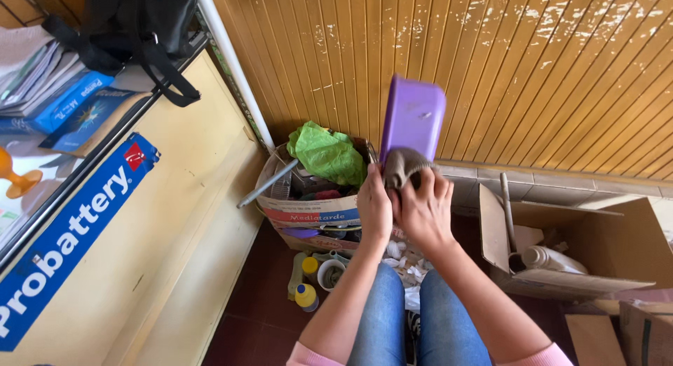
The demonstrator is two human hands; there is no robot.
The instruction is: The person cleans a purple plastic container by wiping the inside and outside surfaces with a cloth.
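Observation:
I hold a purple rectangular plastic tray [413, 117] upright in front of me, above my knees. A brownish-grey cloth [402, 165] is bunched against its lower edge. My left hand [374, 206] grips the tray's lower left part beside the cloth. My right hand [424, 210] presses on the cloth, fingers curled over it. Both hands touch each other at the tray's base. Behind them stands a cardboard box [308, 212] stuffed with a crumpled green bag [328, 153] and odds and ends.
An open cardboard box [582, 247] at the right holds a white bottle [550, 259] and a stick. Small bottles [306, 285] and a cup lie on the dark floor. A yellow counter [175, 198] with a glass top, books and a black bag stands left. Wooden panelling rises behind.

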